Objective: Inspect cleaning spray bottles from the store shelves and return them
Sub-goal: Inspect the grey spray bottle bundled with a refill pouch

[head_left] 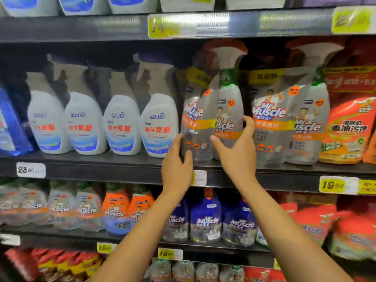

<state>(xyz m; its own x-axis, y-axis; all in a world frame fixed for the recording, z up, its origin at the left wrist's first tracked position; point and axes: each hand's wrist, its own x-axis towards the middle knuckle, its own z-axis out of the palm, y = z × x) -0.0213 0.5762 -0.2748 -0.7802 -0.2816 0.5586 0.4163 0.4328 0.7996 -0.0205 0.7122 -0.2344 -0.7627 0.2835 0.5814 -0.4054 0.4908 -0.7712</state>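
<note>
While the grey shrink-wrapped "Mr Muscle" spray bottle pack with an orange trigger [211, 119] stands at the black middle shelf's [101, 167] front edge, I see my right hand [238, 155] clasping its lower right side. My left hand [177, 165] lies with straight fingers against its lower left edge. White 蓝月亮 spray bottles [156, 127] stand just beside it to the left.

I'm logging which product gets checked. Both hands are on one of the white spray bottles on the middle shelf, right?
Not quite. The head view shows the left hand touching and the right hand gripping the grey Mr Muscle pack with the orange trigger. It stands just right of the white spray bottles on the middle shelf.
</note>
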